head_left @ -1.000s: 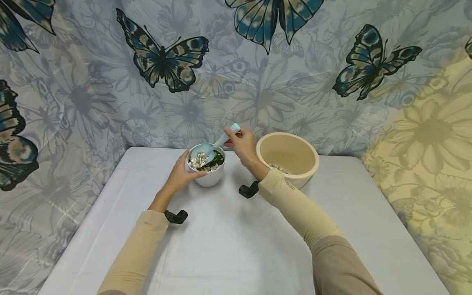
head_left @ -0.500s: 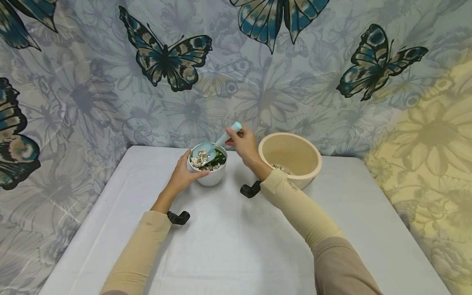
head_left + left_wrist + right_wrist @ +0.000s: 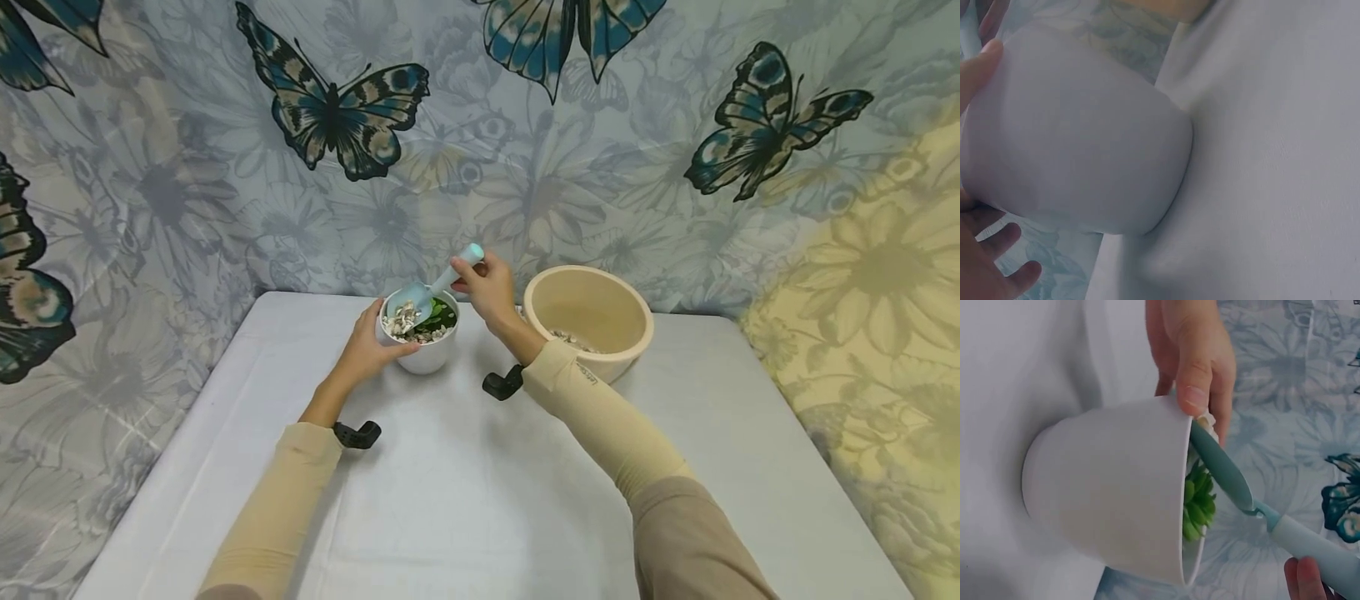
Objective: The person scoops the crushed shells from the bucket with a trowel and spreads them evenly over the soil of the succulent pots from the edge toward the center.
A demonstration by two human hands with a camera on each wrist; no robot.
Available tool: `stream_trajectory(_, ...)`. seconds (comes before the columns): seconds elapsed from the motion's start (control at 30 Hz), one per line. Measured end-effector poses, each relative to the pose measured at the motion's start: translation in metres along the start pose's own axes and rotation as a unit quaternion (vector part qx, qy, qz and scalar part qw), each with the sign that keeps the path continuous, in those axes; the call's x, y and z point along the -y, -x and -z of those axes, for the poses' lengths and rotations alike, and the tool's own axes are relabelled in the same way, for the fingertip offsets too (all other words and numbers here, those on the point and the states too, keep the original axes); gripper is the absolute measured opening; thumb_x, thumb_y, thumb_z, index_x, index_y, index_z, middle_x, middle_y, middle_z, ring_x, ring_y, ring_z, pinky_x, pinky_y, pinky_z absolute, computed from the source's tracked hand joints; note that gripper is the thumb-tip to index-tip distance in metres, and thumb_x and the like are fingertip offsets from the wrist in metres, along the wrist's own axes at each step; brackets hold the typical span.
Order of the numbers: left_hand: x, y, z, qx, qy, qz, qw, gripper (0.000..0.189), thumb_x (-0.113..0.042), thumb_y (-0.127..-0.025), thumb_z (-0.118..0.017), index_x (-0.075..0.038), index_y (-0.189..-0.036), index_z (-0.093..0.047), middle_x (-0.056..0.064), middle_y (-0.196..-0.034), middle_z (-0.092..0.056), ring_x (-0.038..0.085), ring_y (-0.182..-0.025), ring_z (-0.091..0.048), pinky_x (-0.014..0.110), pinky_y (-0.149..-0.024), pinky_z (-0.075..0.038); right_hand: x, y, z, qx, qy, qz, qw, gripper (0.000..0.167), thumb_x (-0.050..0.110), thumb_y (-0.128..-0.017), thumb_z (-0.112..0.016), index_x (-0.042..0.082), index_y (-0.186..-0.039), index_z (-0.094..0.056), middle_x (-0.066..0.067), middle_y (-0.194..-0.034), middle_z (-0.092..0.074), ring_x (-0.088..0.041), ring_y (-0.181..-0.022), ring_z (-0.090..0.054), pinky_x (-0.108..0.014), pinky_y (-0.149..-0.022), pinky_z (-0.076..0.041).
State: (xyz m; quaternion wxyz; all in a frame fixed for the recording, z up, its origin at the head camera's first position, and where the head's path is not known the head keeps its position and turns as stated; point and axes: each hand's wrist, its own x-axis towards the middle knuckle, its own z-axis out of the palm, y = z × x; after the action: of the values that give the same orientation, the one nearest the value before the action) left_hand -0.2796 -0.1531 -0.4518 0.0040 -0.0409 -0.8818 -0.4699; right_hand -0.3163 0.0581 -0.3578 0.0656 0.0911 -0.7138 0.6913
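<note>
My left hand holds a white plant pot that stands on the table, thumb at the near rim and fingers round its left side. A green leafy plant grows inside, with pale pebbles around it. Above the pot's right side, my right hand grips the handle of a light blue garden trowel between thumb and fingers. The trowel's blade slants down into the pot by the rim on the left side, and pale stones lie in and around it. In the right wrist view the blade reaches close to my left thumb.
A large beige pot with some pebbles at its bottom stands just right of my right hand, partly behind that forearm. White cloth covers the table. Right behind the table's far edge hangs a butterfly-patterned backdrop.
The trowel's handle has shifted slightly left with my right hand, its blade staying in the pot. My left hand keeps its hold on the pot. The head view has shifted a little.
</note>
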Motion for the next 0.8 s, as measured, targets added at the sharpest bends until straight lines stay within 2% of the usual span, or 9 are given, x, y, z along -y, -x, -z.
stream_trajectory(0.1,0.004,0.0,0.001,0.019,0.013,0.007,0.9997,0.116,-0.051,-0.076,-0.079,-0.013,-0.158,-0.007,0.019,-0.162,-0.016,0.039,-0.149,-0.017,0.064,-0.117,-0.019,-0.003,0.002,-0.001,0.001,0.0,-0.005,1.0,0.027,0.014,-0.095,-0.064,-0.006,-0.112,-0.06,-0.027,-0.114,-0.066,-0.03,-0.092,-0.069,-0.03,-0.079,-0.06)
stream_trajectory(0.2,0.008,0.001,0.0,0.025,0.02,0.013,0.9994,0.116,-0.05,-0.076,-0.08,-0.014,-0.158,-0.007,0.018,-0.162,-0.016,0.039,-0.149,-0.017,0.064,-0.117,-0.019,-0.007,0.004,-0.001,-0.002,-0.01,-0.007,0.9999,0.025,0.013,-0.095,-0.063,-0.006,-0.11,-0.06,-0.028,-0.114,-0.066,-0.02,-0.083,-0.069,-0.03,-0.079,-0.06)
stream_trajectory(0.33,0.007,0.003,-0.004,0.007,0.024,0.004,0.9997,0.114,-0.048,-0.076,-0.08,-0.012,-0.158,-0.01,0.019,-0.161,-0.018,0.039,-0.149,-0.018,0.063,-0.117,-0.02,-0.009,0.006,0.0,-0.012,-0.019,0.0,0.9997,0.024,0.013,-0.095,-0.063,-0.006,-0.109,-0.06,-0.028,-0.113,-0.066,-0.01,-0.076,-0.066,-0.03,-0.078,-0.06)
stream_trajectory(0.43,0.004,0.005,-0.007,-0.009,0.025,0.0,0.9996,0.113,-0.047,-0.076,-0.08,-0.011,-0.157,-0.011,0.02,-0.16,-0.019,0.038,-0.148,-0.02,0.061,-0.118,-0.021,-0.007,0.005,0.001,-0.016,-0.018,0.005,0.9997,0.025,0.015,-0.095,-0.064,-0.005,-0.109,-0.061,-0.027,-0.112,-0.067,-0.011,-0.077,-0.066,-0.03,-0.079,-0.06)
stream_trajectory(0.53,0.0,0.006,-0.008,-0.01,0.018,0.003,0.9998,0.113,-0.047,-0.076,-0.08,-0.011,-0.157,-0.01,0.02,-0.159,-0.019,0.038,-0.148,-0.02,0.059,-0.118,-0.022,-0.005,0.003,0.001,-0.021,-0.018,0.001,0.9996,0.024,0.016,-0.094,-0.065,-0.003,-0.108,-0.062,-0.026,-0.111,-0.067,-0.014,-0.078,-0.067,-0.03,-0.079,-0.06)
stream_trajectory(0.67,0.0,0.001,-0.002,0.002,0.012,-0.001,0.9999,0.113,-0.049,-0.076,-0.079,-0.012,-0.158,-0.01,0.019,-0.16,-0.018,0.038,-0.148,-0.018,0.061,-0.117,-0.021,-0.001,0.001,0.0,-0.022,-0.022,-0.006,0.9995,0.025,0.017,-0.093,-0.066,-0.003,-0.108,-0.062,-0.027,-0.111,-0.067,-0.019,-0.081,-0.069,-0.03,-0.079,-0.06)
stream_trajectory(0.8,0.002,-0.004,0.004,0.025,0.039,0.0,0.9989,0.113,-0.046,-0.078,-0.08,-0.017,-0.158,-0.007,0.015,-0.163,-0.013,0.036,-0.151,-0.013,0.062,-0.119,-0.017,0.003,-0.002,-0.003,-0.01,-0.012,-0.002,0.9999,0.029,0.018,-0.093,-0.067,-0.004,-0.112,-0.062,-0.027,-0.112,-0.067,-0.019,-0.08,-0.069,-0.03,-0.078,-0.06)
